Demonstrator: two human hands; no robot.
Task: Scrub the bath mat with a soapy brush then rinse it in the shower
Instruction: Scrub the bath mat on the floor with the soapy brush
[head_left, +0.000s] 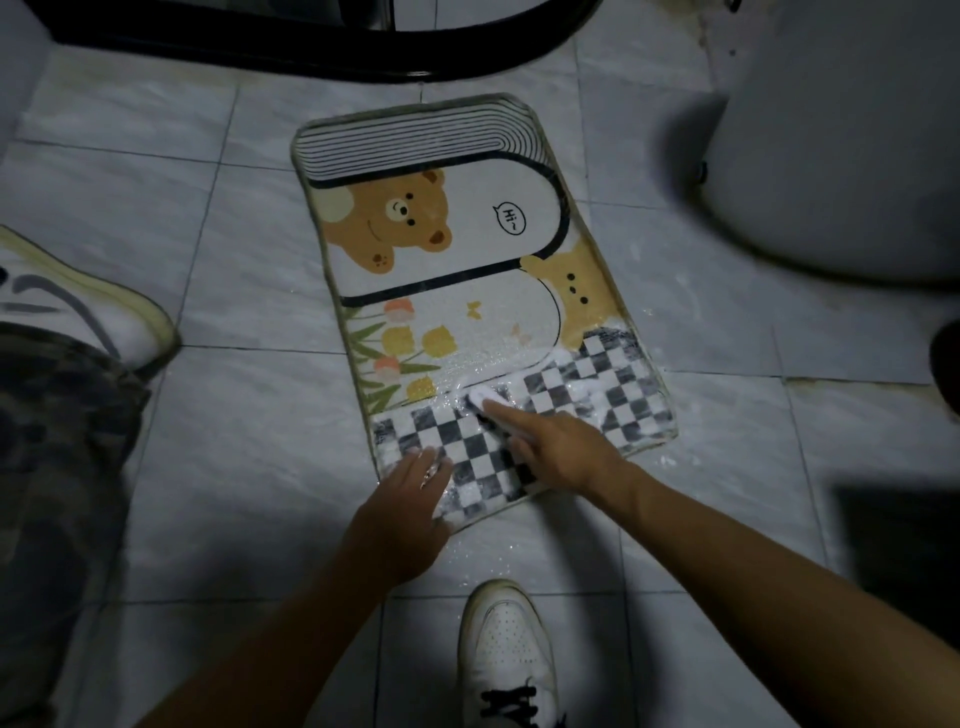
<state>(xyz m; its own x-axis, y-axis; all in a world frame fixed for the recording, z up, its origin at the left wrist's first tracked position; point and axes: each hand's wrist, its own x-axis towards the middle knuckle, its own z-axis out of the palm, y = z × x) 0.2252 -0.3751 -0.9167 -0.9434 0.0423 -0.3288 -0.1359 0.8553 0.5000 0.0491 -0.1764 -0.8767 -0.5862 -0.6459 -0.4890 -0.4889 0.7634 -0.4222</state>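
While the left hand (410, 501) presses flat, fingers straight, on the near checkered corner of the bath mat (441, 234), the right hand (563, 449) grips a white brush (485, 399) amid suds (565, 358). The mat lies on the tiled floor (208, 415).

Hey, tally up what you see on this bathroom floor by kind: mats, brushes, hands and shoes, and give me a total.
Bath mat: 1
Brush: 1
Hands: 2, left hand pressing flat on the mat, right hand gripping the brush
White shoes: 2, one at the bottom, one at the left
Total: 6
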